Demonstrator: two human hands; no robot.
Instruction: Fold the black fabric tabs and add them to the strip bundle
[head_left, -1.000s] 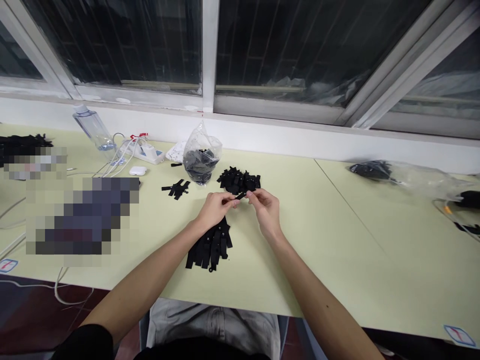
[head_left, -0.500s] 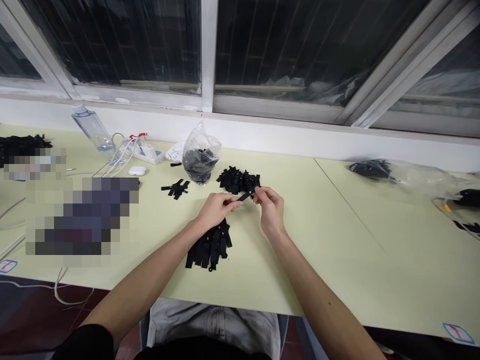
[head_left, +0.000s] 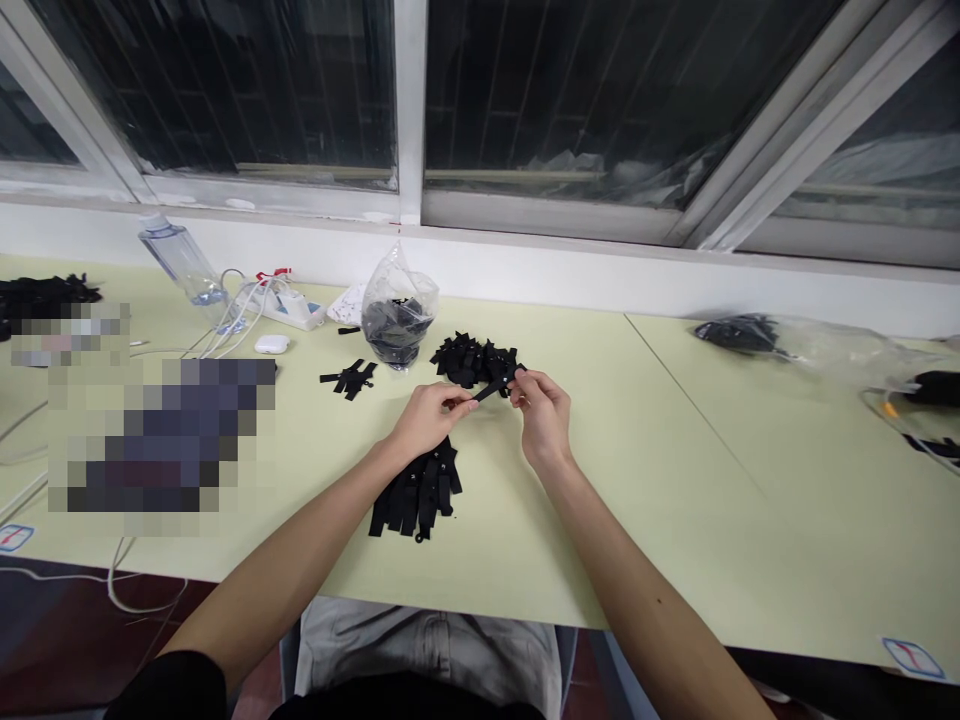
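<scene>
A short black strip (head_left: 493,387) is stretched between my two hands above the table. My left hand (head_left: 431,415) pinches its lower left end, and my right hand (head_left: 544,410) grips the upper right end. Just behind them lies a heap of black strips (head_left: 466,358). Nearer to me, partly under my left hand and wrist, is a spread pile of black strips (head_left: 420,495) with small shiny spots. A smaller group of strips (head_left: 350,378) rests to the left.
Behind the small group stands a clear bag of black pieces (head_left: 400,320). A bottle (head_left: 184,262), a power strip (head_left: 296,305) with cables, a white case (head_left: 271,344) and a blurred dark object (head_left: 180,430) occupy the left. Another plastic bag (head_left: 817,350) lies at the right.
The right-hand end of the strip shows a little more beyond my right fingers, which have shifted slightly. My left hand keeps its pinch, and the view has moved a little.
</scene>
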